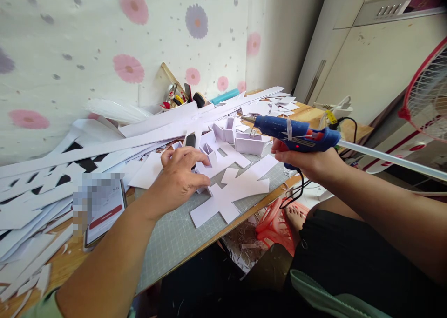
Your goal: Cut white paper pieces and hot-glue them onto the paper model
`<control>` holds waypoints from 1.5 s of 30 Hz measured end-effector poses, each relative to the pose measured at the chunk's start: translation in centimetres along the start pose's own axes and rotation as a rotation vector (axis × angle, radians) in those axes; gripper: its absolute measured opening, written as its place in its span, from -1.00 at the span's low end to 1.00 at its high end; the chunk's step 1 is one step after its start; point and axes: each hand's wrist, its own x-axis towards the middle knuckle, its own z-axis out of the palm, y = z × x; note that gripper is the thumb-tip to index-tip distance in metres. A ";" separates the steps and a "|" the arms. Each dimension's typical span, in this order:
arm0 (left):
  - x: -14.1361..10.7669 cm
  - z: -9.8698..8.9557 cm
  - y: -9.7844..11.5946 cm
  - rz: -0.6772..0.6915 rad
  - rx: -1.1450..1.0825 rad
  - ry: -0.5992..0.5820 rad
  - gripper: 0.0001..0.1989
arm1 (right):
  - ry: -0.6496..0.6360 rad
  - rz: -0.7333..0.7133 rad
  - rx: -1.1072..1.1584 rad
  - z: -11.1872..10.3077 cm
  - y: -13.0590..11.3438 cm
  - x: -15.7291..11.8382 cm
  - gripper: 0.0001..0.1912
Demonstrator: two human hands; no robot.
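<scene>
My right hand [303, 162] is wrapped round the handle of a blue hot glue gun [296, 131], raised above the table's right side. Its metal nozzle points left, a red light glows on its body, and a long translucent glue stick [387, 156] sticks out behind. My left hand [181, 178] rests palm down, thumb and curved fingers at a white foam-board piece [209, 156] with upright walls; the palm partly hides the contact. A flat white branching cutout [233, 192] lies beside it on the grey cutting mat [171, 243]. Behind my left fingers stands a black object [190, 140].
Long white strips and offcuts [87, 155] pile up at the left and back. A phone [104, 211] lies near my left forearm. Tools [174, 97] stand at the wall. A fan [429, 90] is at the right, a red plastic basket [274, 227] below the table edge.
</scene>
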 end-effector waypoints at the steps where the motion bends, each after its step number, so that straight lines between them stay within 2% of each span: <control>1: 0.0 0.0 -0.1 -0.008 0.002 -0.005 -0.70 | -0.003 -0.008 0.007 0.0 0.0 0.0 -0.87; 4: -0.2 -0.4 -0.5 -0.057 0.014 0.002 -0.80 | -0.009 -0.008 0.008 0.0 -0.1 0.0 -0.87; 7: -0.4 -1.3 -0.8 -0.110 0.036 0.074 -0.81 | -0.009 0.012 -0.008 0.0 -0.3 -0.1 -0.86; 11: -1.3 -2.0 0.2 -0.063 0.063 0.076 -0.80 | 0.006 0.033 -0.016 -0.1 -0.2 -0.2 -0.86; 15: -2.6 -0.9 2.5 0.035 0.212 0.171 -0.86 | 0.030 0.042 -0.029 0.0 0.4 -0.1 -0.86; 19: -3.4 0.6 3.9 0.012 0.273 0.238 -0.87 | 0.017 0.019 -0.042 0.1 0.7 -0.1 -0.89; 24: -3.5 1.6 3.6 -0.041 0.288 0.252 -0.81 | -0.011 0.004 -0.088 0.4 0.9 0.2 -0.90; 29: -3.2 2.1 3.5 -0.045 0.306 0.283 -0.89 | -0.018 -0.018 -0.059 0.8 1.0 0.8 -0.87; 32: -2.9 2.4 3.6 -0.043 0.323 0.314 -0.95 | -0.041 0.019 -0.017 0.9 0.9 0.9 -0.82; 36: -2.8 2.6 3.6 -0.043 0.355 0.332 -0.88 | -0.039 0.046 -0.001 0.9 0.7 0.7 -0.81; 45: -2.8 2.8 3.5 -0.029 0.426 0.334 -0.85 | -0.024 -0.064 -0.004 0.2 1.2 0.0 -0.86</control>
